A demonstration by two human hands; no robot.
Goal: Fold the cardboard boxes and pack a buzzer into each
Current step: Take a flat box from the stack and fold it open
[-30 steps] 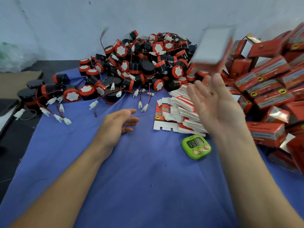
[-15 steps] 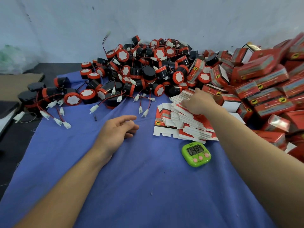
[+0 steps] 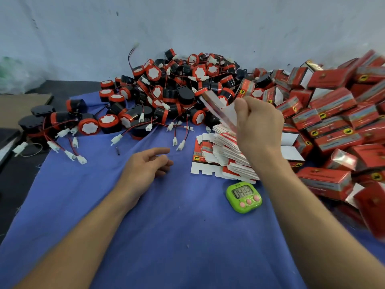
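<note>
**Flat box blank [image 3: 216, 109] pinched in the right hand [image 3: 258, 128] above the stack**

1 flat red-and-white cardboard blank is pinched between the thumb and the curled fingers of the right hand, just right of the frame's centre. The blank is held tilted, almost edge-on to the camera, above the stack of flat blanks [image 3: 225, 157]. Its print is blurred and cannot be read. The left hand [image 3: 145, 165] is rested on the blue cloth [image 3: 166, 236] left of centre, with the fingers loosely curled and nothing held in them. Both bare forearms are stretched in from the lower edge of the frame.

The stack of flat blanks is fanned out on the cloth, near the left hand on its right and under the right wrist. A green timer [image 3: 243, 197] with 3 pink buttons is laid on the cloth just below the stack. A heap of black-and-red buzzers [image 3: 177, 94], with red-and-black leads and white plugs, is piled across the upper middle against the pale wall [image 3: 187, 28]. Along the right side of the frame, folded red boxes [image 3: 333, 122] are heaped. A sheet of brown cardboard [image 3: 18, 109] is seen at the left edge, beside the cloth.
</note>
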